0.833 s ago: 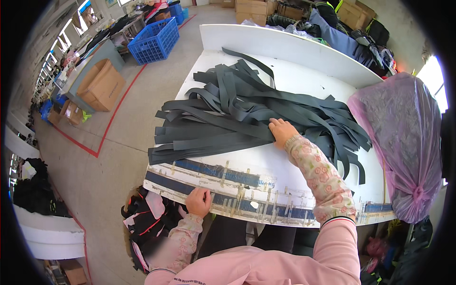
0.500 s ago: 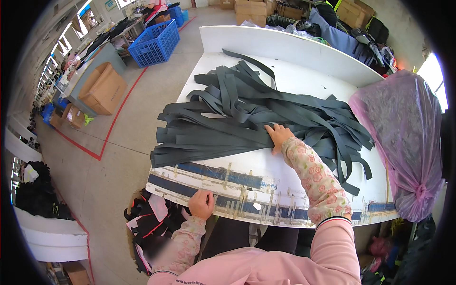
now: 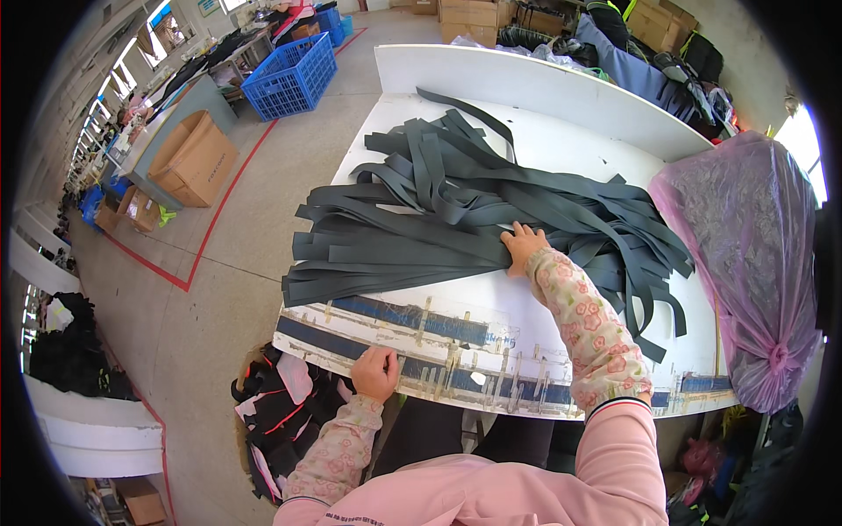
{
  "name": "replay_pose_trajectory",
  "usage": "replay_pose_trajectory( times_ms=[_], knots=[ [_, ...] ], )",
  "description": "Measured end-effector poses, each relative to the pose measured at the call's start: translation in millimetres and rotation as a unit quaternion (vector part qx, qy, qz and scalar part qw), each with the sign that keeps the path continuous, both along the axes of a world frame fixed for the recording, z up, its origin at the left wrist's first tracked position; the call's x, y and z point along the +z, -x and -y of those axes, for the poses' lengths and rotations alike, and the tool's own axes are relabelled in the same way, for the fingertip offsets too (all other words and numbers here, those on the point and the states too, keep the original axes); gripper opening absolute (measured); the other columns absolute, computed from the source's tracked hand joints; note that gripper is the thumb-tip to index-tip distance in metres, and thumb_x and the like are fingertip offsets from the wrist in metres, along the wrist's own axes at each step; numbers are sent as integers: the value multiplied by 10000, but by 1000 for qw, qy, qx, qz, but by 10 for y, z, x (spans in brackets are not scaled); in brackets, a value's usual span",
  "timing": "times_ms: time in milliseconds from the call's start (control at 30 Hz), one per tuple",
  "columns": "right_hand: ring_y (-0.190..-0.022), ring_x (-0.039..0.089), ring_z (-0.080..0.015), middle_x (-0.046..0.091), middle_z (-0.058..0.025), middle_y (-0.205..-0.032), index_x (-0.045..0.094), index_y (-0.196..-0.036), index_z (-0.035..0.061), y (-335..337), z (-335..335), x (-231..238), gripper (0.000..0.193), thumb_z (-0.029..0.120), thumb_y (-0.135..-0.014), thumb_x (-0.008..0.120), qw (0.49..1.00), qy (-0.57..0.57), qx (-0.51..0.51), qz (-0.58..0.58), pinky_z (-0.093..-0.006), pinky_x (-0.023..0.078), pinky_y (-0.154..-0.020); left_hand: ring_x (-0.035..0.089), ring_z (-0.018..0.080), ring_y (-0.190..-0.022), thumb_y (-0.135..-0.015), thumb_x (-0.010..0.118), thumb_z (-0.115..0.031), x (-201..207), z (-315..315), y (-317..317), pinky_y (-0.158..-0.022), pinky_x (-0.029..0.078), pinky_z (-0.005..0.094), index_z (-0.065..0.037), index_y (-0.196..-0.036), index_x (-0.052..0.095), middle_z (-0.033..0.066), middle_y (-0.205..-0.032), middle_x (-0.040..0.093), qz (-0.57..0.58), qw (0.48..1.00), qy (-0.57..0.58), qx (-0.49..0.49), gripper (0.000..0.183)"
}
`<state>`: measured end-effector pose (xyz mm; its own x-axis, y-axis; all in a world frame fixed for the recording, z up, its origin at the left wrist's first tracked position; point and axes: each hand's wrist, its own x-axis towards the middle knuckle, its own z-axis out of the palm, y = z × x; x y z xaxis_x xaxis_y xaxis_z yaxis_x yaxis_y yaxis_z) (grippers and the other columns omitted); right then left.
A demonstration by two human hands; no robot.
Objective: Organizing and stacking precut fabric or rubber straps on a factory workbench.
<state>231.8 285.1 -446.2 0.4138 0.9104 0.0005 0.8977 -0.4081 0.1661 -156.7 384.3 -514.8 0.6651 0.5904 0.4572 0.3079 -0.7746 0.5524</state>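
A large loose pile of dark grey flat elastic strips (image 3: 377, 244) lies across the white table (image 3: 561, 131), many of their ends lined up at the left. My right hand (image 3: 526, 250) rests on the near edge of the pile, fingers apart and pressing on the strips, thumb toward the tabletop. At the table's front edge, my left hand (image 3: 375, 374) is closed with curled fingers, on a worn border of dark blue bands and old tape. Whatever may be inside that hand is hidden. Both forearms wear flowered sleeve covers.
A pink plastic bag (image 3: 745, 272), full and tied, stands at the table's right. A raised white board (image 3: 526, 83) closes the far side. Below the left corner sits a container of black and pink pieces (image 3: 285, 412). A blue crate (image 3: 289, 79) and cardboard box (image 3: 193, 158) stand farther left.
The whole view has shifted slightly. My right hand remains on the strips and my left at the table edge; the pile looks the same.
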Motion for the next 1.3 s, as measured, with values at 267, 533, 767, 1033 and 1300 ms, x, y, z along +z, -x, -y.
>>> replay_pose_trajectory(
  times_ms=[267,533,767,1033,1300],
  knots=[
    [-1144,586,-279,599,-98,-1148,561,-1249,115,16,-9,137,532,133,-751,748,998,52,-27,-32,-423,459,-929,580,293,-613,-857,661,-87,-18,-1,-7,-531,447,407,-108,-812,631,67,-699,559,0,1000,-6,1,59],
    [-1121,650,-279,688,-137,-1132,626,-1141,71,-170,-4,267,415,114,-740,724,989,105,-78,-66,-425,456,-950,579,293,-612,-859,663,-92,-21,2,-23,-533,449,406,-108,-812,633,65,-697,558,2,1000,-13,-1,57],
    [-1087,665,-305,700,-160,-1053,636,-1135,40,-265,19,535,427,105,-716,684,972,105,-69,-198,-460,528,-889,582,296,-622,-856,663,-92,-23,-1,1,-538,452,409,-112,-819,636,64,-697,558,0,1000,-5,1,50],
    [-1043,681,-339,701,-166,-1082,584,-1269,57,-305,-58,180,721,236,-631,868,974,161,-62,-147,-431,561,-869,587,297,-628,-854,664,-92,-16,6,-12,-542,454,408,-108,-823,637,66,-700,561,-5,1000,-3,2,44],
    [-1026,670,-349,709,-147,-1029,572,-1258,85,-294,61,419,609,147,-690,783,988,85,0,-129,-431,538,-865,587,296,-633,-852,666,-90,9,-1,0,-550,458,405,-103,-825,639,73,-705,571,-11,1000,-4,-9,40]
  ],
)
